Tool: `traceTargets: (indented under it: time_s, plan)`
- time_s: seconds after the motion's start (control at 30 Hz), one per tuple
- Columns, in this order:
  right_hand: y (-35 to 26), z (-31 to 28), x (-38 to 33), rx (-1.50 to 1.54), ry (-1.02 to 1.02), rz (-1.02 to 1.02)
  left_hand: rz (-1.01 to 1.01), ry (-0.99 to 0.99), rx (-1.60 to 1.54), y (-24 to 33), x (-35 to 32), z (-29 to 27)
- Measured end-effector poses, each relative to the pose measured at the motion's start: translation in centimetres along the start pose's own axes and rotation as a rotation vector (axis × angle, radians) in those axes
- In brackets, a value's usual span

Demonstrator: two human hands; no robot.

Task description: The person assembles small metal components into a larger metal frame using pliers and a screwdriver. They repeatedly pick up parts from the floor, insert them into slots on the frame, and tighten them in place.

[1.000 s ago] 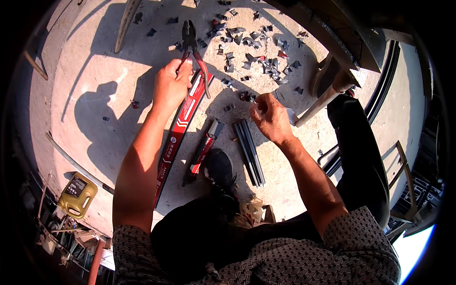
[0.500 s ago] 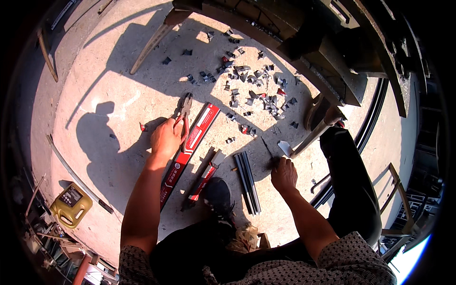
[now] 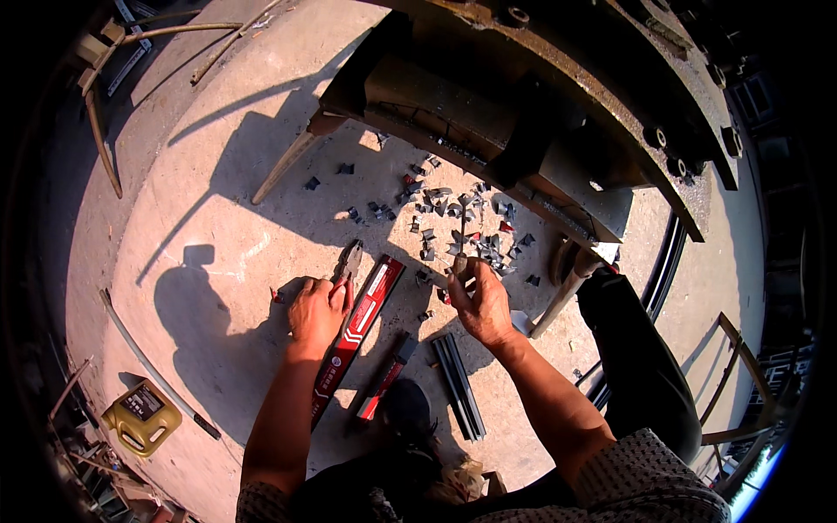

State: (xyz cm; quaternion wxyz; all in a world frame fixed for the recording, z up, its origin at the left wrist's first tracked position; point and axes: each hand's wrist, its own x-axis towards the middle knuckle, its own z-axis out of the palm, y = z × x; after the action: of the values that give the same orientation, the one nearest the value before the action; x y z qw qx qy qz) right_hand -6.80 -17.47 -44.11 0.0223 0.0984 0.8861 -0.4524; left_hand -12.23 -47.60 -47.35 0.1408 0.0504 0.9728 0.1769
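Observation:
My left hand [image 3: 316, 315] is closed around red-handled pliers [image 3: 352, 261], whose dark jaws point away from me. Just right of them a long red and black box [image 3: 353, 340] lies slantwise on the ground. My right hand [image 3: 484, 307] is raised and grips a screwdriver-like tool [image 3: 460, 261] with a pale handle and a thin dark shaft pointing away. Beyond it lie scattered small curved dark scraps [image 3: 440, 202], a few with red on them. Between my forearms are a shorter red and black box [image 3: 384, 379] and dark grooved strips [image 3: 459, 383].
A heavy rusty metal frame [image 3: 453, 113] overhangs the far side, on slanting legs [image 3: 283, 167]. A yellow-green jug [image 3: 144, 418] stands at the left beside a curved hose [image 3: 157, 366]. Long dark bars [image 3: 663, 270] run along the right. My shoe [image 3: 408, 408] is near the shorter box.
My right hand has come up and left from the ground, now holding the tool upright before the scraps. My left hand still grips the pliers. The view has tilted further forward.

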Motion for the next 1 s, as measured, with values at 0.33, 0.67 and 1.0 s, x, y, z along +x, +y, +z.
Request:
traceTargets:
  time_s: [0.33,0.67,1.0]
  plan:
    - [-6.7,0.4,10.3,0.1,0.019,-0.169,-0.025,0.262,-0.181,0.1,2.5,-2.4]
    - [-8.5,0.9,14.4,0.105,0.183,-0.398,0.193,0.698,-0.251,4.1,10.2,-9.1]
    - [-9.5,0.1,13.9,0.123,0.107,-0.289,0.225,0.542,-0.447,6.8,14.7,-9.8]
